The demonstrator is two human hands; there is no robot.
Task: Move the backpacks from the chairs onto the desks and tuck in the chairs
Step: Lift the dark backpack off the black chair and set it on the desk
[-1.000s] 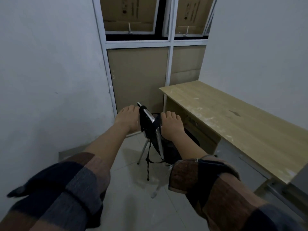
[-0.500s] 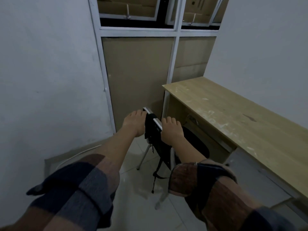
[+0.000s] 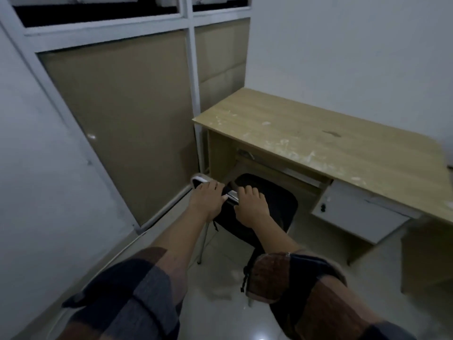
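Observation:
A black chair (image 3: 272, 200) with a silver metal frame stands in front of the wooden desk (image 3: 318, 143), its seat pointing at the desk's knee space. My left hand (image 3: 208, 200) and my right hand (image 3: 250, 207) both grip the top rail of the chair's back, fingers curled over it. Black fabric covers the back under my hands, and a black cord (image 3: 244, 278) dangles from it. I cannot tell whether that fabric is a backpack or the backrest. The desk top carries nothing.
A white drawer unit (image 3: 355, 212) with a lock hangs under the desk's right half. A white-framed partition (image 3: 122, 114) with brown panels closes off the far left, and a white wall runs behind the desk. The floor is pale tile (image 3: 220, 278).
The chair has turned and moved toward the desk's knee space with both hands on its back. My view has come closer and tilted down.

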